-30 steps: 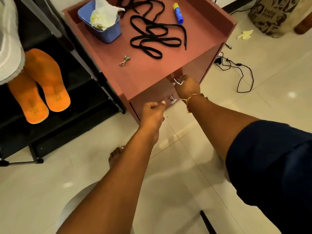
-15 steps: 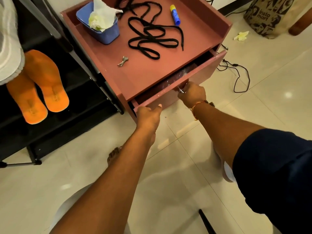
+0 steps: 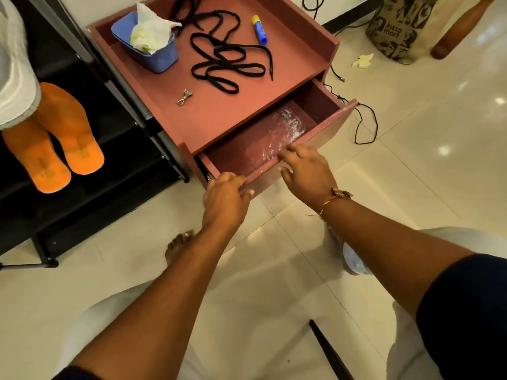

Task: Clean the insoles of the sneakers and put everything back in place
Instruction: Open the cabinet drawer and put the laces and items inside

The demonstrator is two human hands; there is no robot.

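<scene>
Pair of flat orange foam insoles (image 3: 68,138) side by side on black rack shelf (image 3: 115,193), well apart from hands. Likely light, soft, bendy; pinch at heel edge. Left hand (image 3: 226,198) fingers curled over rim of open reddish-brown wooden drawer (image 3: 338,124). Right hand (image 3: 304,171) fingers spread, loose, at same rim.

- Reddish cabinet top (image 3: 247,111): a blue tub (image 3: 160,60) near the back left corner, loose black laces (image 3: 227,65) in the middle, a glue stick (image 3: 259,30) towards the back right, and small metal bits (image 3: 185,96) near the front.
- Open drawer (image 3: 338,120) below it: a clear plastic sheet (image 3: 274,138) lies flat on its bottom.
- Black shelf (image 3: 118,163) on the left: two orange insoles (image 3: 74,138) side by side, touching.
- Tiled floor (image 3: 411,174): a printed bag (image 3: 397,26), a crumpled paper scrap (image 3: 363,61) beside it, and a black cable (image 3: 365,124) by the cabinet.
</scene>
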